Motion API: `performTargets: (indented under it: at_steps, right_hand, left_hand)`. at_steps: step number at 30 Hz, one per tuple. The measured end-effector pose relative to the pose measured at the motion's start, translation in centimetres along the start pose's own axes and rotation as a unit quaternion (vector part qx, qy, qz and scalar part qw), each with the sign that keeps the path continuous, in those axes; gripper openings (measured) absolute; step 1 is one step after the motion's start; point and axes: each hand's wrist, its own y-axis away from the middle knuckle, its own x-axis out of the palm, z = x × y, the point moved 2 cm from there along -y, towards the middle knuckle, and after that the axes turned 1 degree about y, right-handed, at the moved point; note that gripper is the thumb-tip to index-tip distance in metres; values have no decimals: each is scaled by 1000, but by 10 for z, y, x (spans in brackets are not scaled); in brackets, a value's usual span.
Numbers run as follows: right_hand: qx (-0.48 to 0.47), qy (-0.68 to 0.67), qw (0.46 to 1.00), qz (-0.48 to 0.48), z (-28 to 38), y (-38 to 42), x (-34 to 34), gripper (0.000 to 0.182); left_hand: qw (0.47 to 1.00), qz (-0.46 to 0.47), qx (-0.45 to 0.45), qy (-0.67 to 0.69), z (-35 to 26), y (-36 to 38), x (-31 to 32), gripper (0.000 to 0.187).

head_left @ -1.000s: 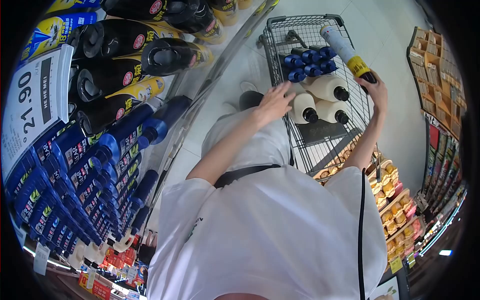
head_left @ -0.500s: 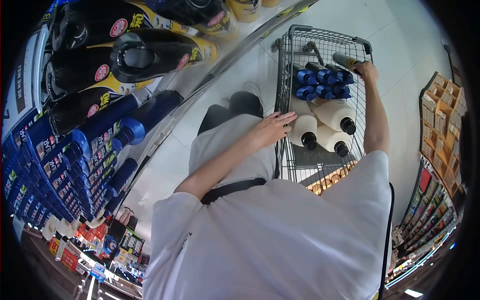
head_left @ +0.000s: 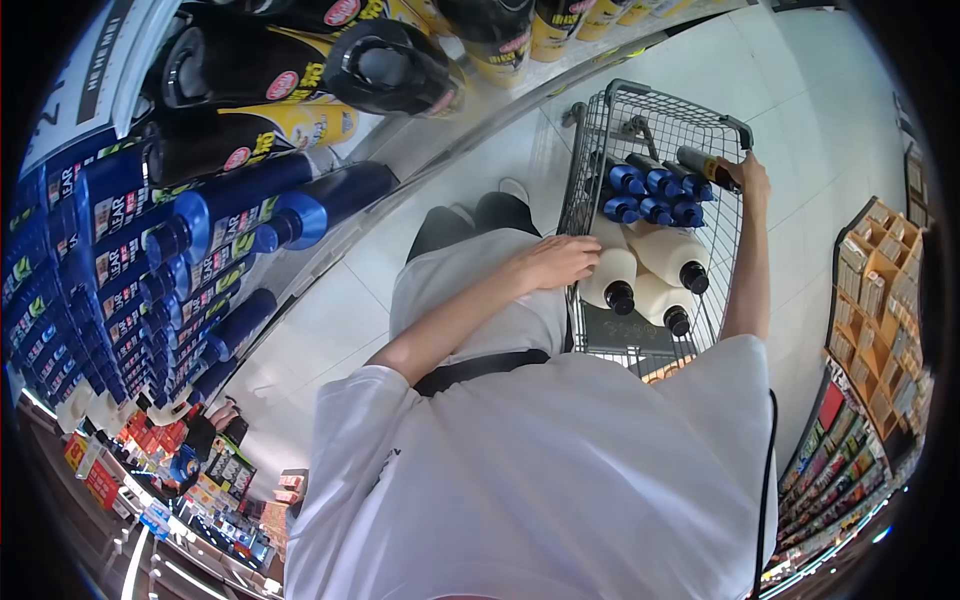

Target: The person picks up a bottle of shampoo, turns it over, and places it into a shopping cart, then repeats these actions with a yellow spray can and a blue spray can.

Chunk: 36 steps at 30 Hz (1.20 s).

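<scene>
A wire shopping cart [head_left: 572, 225] stands in front of me. My left hand [head_left: 562, 262] is closed over its near left rim, fingers together, beside a cream-white bottle [head_left: 615, 265]. At the far right corner, my right hand [head_left: 748, 175] grips a dark bottle with a yellow label [head_left: 700, 160], which lies tilted inside the basket against the wire side. Next to that bottle stand several blue pump bottles [head_left: 655, 185]. Nearer to me are more cream-white bottles with black caps, one of them [head_left: 675, 250] on the right. The right hand's fingertips are partly hidden.
On the left a store shelf [head_left: 440, 135] holds several black-and-yellow bottles [head_left: 250, 80] and rows of blue bottles [head_left: 280, 220]. Tiled floor [head_left: 340, 290] runs between shelf and cart. A wooden display rack [head_left: 875, 300] stands on the right.
The view has shifted, so shelf and cart sit lower in it. My left hand's fingers, spread out before, are now together over the cart's rim. My right hand still holds the dark bottle.
</scene>
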Motion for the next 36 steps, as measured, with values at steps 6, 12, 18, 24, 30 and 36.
performTargets:
  at_steps: [6, 12, 18, 24, 30, 36]
  right_hand:
    - [-254, -429, 866, 42, 69, 205, -101, 47]
    - [-480, -506, 716, -14, 182, 358, -167, 16]
    - [-551, -528, 635, -119, 233, 397, -215, 22]
    - [-600, -358, 681, -219, 260, 418, -226, 68]
    - [-592, -291, 697, -281, 275, 405, -191, 82]
    - [-572, -354, 671, -311, 231, 436, -187, 90]
  left_hand:
    - [959, -264, -53, 90, -48, 14, -106, 14]
    - [845, -488, -134, 174, -51, 69, -169, 12]
    - [743, -596, -174, 251, -52, 117, -169, 26]
    - [713, -648, -142, 228, -56, 126, -176, 43]
    - [684, -669, -151, 250, -46, 127, -178, 29]
    - [675, -686, -186, 198, -30, 127, -189, 31]
